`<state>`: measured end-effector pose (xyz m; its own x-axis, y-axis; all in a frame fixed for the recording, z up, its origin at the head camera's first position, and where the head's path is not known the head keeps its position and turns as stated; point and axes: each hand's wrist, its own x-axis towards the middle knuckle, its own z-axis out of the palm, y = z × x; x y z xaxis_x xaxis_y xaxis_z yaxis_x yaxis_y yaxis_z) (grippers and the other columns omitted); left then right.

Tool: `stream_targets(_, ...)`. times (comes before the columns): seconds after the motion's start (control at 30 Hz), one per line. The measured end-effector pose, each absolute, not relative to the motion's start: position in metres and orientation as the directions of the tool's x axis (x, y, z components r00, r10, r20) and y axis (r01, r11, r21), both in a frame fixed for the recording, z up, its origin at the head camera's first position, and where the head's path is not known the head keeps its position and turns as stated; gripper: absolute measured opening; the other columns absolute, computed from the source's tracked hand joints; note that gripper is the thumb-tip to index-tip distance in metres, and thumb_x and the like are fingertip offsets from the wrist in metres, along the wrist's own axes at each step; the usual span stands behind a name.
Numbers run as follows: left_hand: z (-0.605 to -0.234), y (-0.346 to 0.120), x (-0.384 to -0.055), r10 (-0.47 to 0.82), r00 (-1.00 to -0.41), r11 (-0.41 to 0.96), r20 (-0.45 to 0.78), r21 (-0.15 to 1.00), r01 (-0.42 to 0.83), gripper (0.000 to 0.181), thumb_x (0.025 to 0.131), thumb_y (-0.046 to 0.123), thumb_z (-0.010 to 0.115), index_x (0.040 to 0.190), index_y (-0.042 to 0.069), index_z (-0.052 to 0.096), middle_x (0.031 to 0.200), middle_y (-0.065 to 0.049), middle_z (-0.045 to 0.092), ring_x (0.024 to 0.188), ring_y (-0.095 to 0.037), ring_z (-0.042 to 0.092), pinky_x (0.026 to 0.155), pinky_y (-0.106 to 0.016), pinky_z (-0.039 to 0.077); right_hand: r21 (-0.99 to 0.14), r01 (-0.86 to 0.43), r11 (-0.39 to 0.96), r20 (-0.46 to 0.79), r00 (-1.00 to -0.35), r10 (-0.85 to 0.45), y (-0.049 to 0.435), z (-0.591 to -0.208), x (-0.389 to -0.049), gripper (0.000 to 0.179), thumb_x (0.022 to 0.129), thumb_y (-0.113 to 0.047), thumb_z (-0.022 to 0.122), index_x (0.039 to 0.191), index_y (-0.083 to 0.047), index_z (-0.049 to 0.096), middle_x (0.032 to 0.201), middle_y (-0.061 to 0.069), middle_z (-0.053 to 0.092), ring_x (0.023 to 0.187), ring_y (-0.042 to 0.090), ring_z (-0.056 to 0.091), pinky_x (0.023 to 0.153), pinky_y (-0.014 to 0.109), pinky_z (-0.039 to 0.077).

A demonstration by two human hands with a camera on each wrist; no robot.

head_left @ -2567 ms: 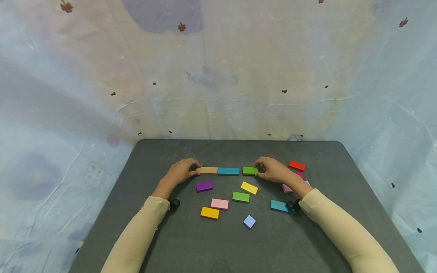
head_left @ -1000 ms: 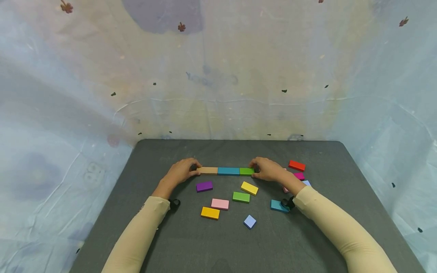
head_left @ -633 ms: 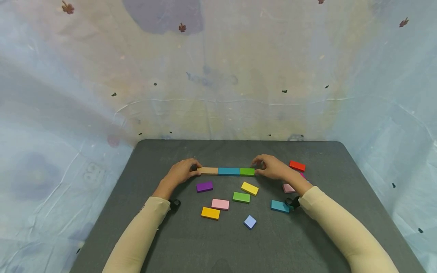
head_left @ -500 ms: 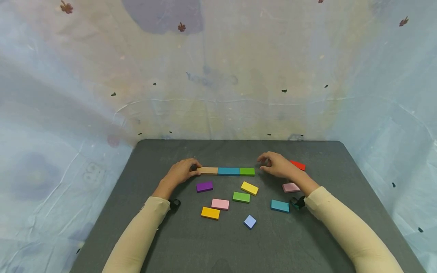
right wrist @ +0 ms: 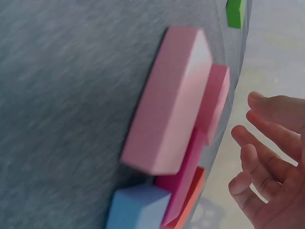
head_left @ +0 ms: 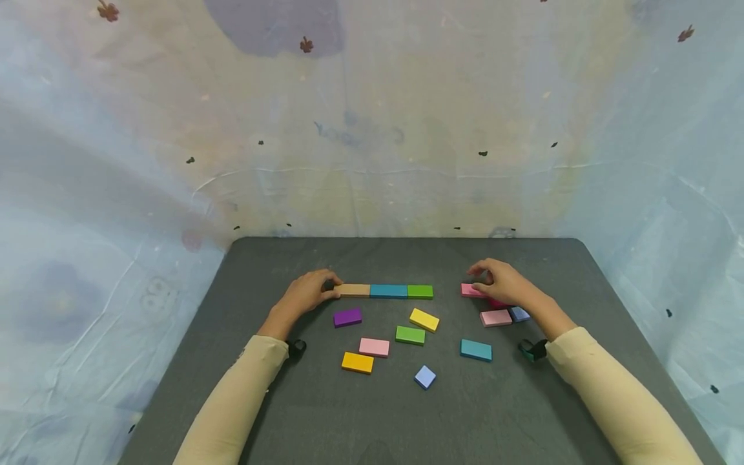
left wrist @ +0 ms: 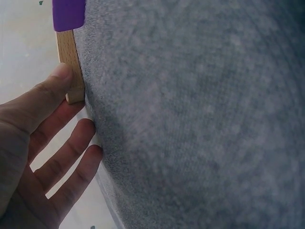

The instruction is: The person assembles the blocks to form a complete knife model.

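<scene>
A plain wooden block point(head_left: 354, 290), a blue block point(head_left: 389, 291) and a green block point(head_left: 420, 292) lie end to end in a straight row on the dark table. My left hand point(head_left: 310, 289) pinches the wooden block's left end; in the left wrist view the thumb point(left wrist: 62, 74) presses on its side. To the right of the row my right hand point(head_left: 504, 282) hovers with loosely bent fingers over a pink block point(head_left: 472, 291), holding nothing. A magenta block point(right wrist: 183, 186) is partly hidden under that hand, and a red-orange block point(right wrist: 193, 195) shows behind it in the right wrist view.
Nearer me lie loose blocks: purple point(head_left: 347, 317), yellow point(head_left: 424, 320), green point(head_left: 410, 335), pink point(head_left: 374, 347), orange point(head_left: 357, 363), a lilac cube point(head_left: 425, 377) and teal point(head_left: 476, 350). Beside the right wrist are a pale pink block point(head_left: 495, 318) and a periwinkle one point(head_left: 519, 314).
My right hand slid the green block left against the blue one, let it go, and moved right over the pink block. The left hand stayed at the wooden block's end.
</scene>
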<state>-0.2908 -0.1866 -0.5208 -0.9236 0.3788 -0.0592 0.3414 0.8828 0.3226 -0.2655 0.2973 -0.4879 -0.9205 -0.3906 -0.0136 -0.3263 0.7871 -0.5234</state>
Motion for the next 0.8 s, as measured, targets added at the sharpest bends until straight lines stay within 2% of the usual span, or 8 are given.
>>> stream_targets(0.13,-0.520,-0.187,-0.291,0.377,-0.924,0.883,-0.061,0.326,0.338,0.032,0.101,0.036,0.077,0.129,0.020,0.077,0.132,-0.006,0.073,0.118,-0.029,0.068,0.104,-0.058,0.053,-0.513,-0.330,0.792,-0.011,-0.920,-0.391,0.306,-0.489,-0.263,0.032,0.101,-0.010,0.075,0.130,0.004,0.071,0.111,0.017,0.068,0.081,0.020,0.050,0.068,0.035,0.043)
stream_targets(0.23,-0.520,-0.187,-0.291,0.376,-0.925,0.883,-0.062,0.327,0.337,0.032,0.101,0.036,0.078,0.129,0.020,0.077,0.132,-0.006,0.073,0.116,-0.028,0.068,0.103,-0.057,0.054,-0.504,-0.326,0.800,-0.021,-0.921,-0.389,0.310,-0.491,-0.261,0.033,0.100,-0.011,0.076,0.130,0.004,0.070,0.105,0.015,0.066,0.084,0.022,0.052,0.071,0.037,0.043)
stream_targets(0.47,-0.521,-0.187,-0.292,0.382,-0.922,0.881,-0.057,0.324,0.345,0.031,0.101,0.036,0.077,0.129,0.021,0.077,0.131,-0.006,0.073,0.110,-0.027,0.068,0.100,-0.056,0.055,-0.484,-0.313,0.817,-0.041,-0.925,-0.379,0.314,-0.498,-0.258,0.036,0.100,-0.016,0.078,0.131,0.002,0.070,0.115,0.015,0.068,0.094,0.027,0.057,0.080,0.044,0.049)
stream_targets(0.8,-0.525,-0.188,-0.294,0.380,-0.924,0.880,-0.050,0.326,0.345,0.030,0.101,0.036,0.078,0.128,0.021,0.077,0.128,-0.004,0.073,0.105,-0.024,0.068,0.097,-0.054,0.056,-0.481,-0.297,0.825,-0.058,-0.928,-0.368,0.315,-0.505,-0.257,0.035,0.100,-0.016,0.078,0.129,0.002,0.071,0.112,0.015,0.067,0.092,0.026,0.056,0.078,0.040,0.048)
